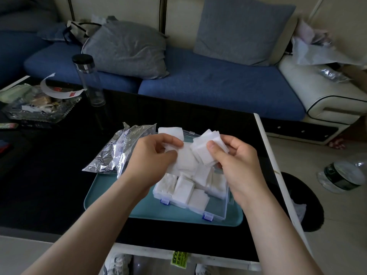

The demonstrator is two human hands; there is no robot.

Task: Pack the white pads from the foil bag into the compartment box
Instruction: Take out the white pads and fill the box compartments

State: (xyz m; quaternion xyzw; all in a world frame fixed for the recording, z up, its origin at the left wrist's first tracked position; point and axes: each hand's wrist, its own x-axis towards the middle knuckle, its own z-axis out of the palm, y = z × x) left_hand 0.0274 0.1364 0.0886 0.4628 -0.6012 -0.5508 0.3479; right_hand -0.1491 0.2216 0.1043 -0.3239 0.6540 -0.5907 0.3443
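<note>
A clear compartment box (219,212) with blue latches sits on a teal tray (111,197) on the black table. Several white pads (184,192) lie piled in and over the box. My right hand (236,163) grips a fanned stack of white pads (206,149) above the box, thumb on top. My left hand (151,157) hovers over the box's left side and pinches a single pad (184,157) from that stack. The crumpled foil bag (117,153) lies just left of the box, partly on the tray.
A clear water bottle (89,80) with a black cap stands at the back left, beside a glass dish (39,108) of clutter. A blue sofa with grey cushions runs behind the table. The table's white right edge (266,147) is near my right hand.
</note>
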